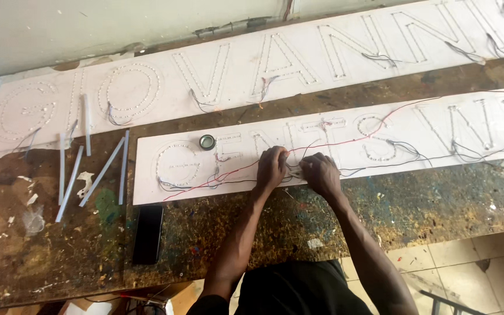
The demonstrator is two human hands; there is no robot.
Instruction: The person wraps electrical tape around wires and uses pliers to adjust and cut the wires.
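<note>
Currently both hands rest on the near white sign panel (380, 153) lying on the tabletop (217, 233). Left hand (272, 168) and right hand (319, 173) curl their fingers around thin wires (296, 166). The exact grip is hidden; the panel's right end is cut off.

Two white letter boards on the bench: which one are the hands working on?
The nearer board, both hands, left hand and right hand, at its wires; the far board lies untouched.

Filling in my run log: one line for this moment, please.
left hand: on wires | right hand: on wires | near sign board | workbench
</note>
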